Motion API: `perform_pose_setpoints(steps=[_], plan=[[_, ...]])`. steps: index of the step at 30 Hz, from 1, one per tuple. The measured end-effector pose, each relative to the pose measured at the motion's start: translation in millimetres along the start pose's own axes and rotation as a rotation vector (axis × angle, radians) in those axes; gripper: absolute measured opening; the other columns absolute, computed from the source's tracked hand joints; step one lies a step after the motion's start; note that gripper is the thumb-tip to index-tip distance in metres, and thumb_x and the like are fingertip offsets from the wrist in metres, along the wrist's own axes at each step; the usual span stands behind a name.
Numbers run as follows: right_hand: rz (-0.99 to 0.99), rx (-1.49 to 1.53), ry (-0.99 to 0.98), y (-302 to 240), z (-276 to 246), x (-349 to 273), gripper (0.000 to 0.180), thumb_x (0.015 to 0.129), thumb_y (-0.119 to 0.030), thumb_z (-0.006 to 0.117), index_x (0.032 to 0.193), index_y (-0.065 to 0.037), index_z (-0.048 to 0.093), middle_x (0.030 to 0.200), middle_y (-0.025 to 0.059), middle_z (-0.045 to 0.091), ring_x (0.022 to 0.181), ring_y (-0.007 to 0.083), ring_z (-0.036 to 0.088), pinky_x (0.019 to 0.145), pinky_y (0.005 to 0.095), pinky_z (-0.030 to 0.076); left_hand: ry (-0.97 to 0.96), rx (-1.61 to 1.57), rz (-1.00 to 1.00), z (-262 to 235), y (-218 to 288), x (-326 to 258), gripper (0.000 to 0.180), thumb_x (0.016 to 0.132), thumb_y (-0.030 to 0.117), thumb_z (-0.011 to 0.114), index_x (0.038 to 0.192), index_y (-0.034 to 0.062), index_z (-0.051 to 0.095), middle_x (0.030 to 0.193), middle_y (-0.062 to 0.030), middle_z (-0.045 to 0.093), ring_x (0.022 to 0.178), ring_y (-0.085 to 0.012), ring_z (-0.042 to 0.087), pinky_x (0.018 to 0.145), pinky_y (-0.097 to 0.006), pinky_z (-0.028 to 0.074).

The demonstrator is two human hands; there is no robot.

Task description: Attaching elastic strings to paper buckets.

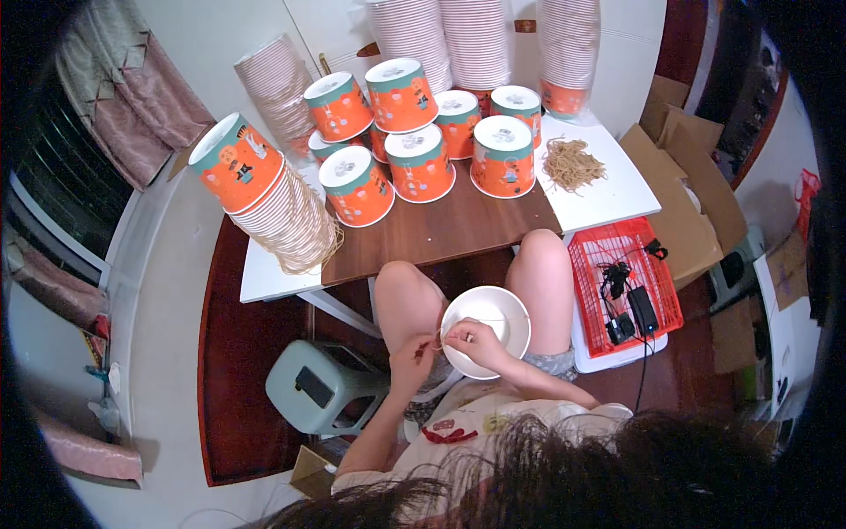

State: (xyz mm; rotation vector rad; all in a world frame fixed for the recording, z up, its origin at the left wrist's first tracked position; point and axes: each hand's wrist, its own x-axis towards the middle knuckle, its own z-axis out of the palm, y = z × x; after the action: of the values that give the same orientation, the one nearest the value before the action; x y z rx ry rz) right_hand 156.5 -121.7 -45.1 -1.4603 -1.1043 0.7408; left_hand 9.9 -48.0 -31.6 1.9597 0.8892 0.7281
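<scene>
A white paper bucket (502,304) rests in my lap between my knees, its open mouth facing up. My left hand (411,361) is closed in a pinch at the bucket's left rim, just outside it. Over the mouth, my right hand (476,342) pinches close beside the left fingertips. A thin pale cord is held between the two hands at the rim; its exact path is hard to make out. A pile of tan cords (575,166) lies on the table's right end. On the left, nested buckets (236,166) lean in a stack with many cords hanging along their side.
Several orange and green buckets (423,163) stand upside down on the brown and white table (423,229). Tall wrapped bucket stacks (476,44) stand behind. A red basket (617,344) with black adapters is at right, near cardboard boxes (679,185). A grey-green stool (317,383) stands left.
</scene>
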Motion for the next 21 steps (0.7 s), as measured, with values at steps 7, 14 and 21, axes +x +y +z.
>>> perform_pose_setpoints(steps=[7, 14, 21], plan=[[-0.002, 0.009, -0.001, 0, -1, -1, 0.006, 0.074, -0.008, 0.062, 0.074, -0.003, 0.060, 0.067, 0.0007, 0.050, 0.060, 0.0079, 0.045, 0.056, 0.0217, 0.039, 0.019, -0.221, 0.083, 4, 2, 4, 0.011, 0.077, 0.005, 0.057, 0.086, 0.0011, 0.062, 0.074, -0.0045, 0.062, 0.063, -0.0088, 0.056, 0.059, -0.020, 0.045], [-0.005, -0.009, -0.011, 0, -2, -1, 0.005, 0.074, -0.008, 0.062, 0.074, -0.003, 0.060, 0.066, 0.0007, 0.050, 0.059, 0.0078, 0.045, 0.056, 0.0218, 0.039, -0.030, -0.132, -0.018, 5, 0, 8, 0.012, 0.076, 0.008, 0.061, 0.086, 0.0006, 0.062, 0.075, -0.0037, 0.062, 0.064, -0.0077, 0.055, 0.059, -0.021, 0.045], [0.006, 0.026, 0.000, 0, -3, -2, 0.006, 0.073, -0.008, 0.063, 0.075, -0.003, 0.060, 0.067, 0.0008, 0.050, 0.060, 0.0077, 0.045, 0.056, 0.0217, 0.039, -0.133, -0.147, -0.008, -2, 4, 10, 0.016, 0.078, 0.008, 0.058, 0.092, 0.0005, 0.060, 0.080, -0.0086, 0.059, 0.067, -0.0134, 0.057, 0.063, -0.024, 0.046]])
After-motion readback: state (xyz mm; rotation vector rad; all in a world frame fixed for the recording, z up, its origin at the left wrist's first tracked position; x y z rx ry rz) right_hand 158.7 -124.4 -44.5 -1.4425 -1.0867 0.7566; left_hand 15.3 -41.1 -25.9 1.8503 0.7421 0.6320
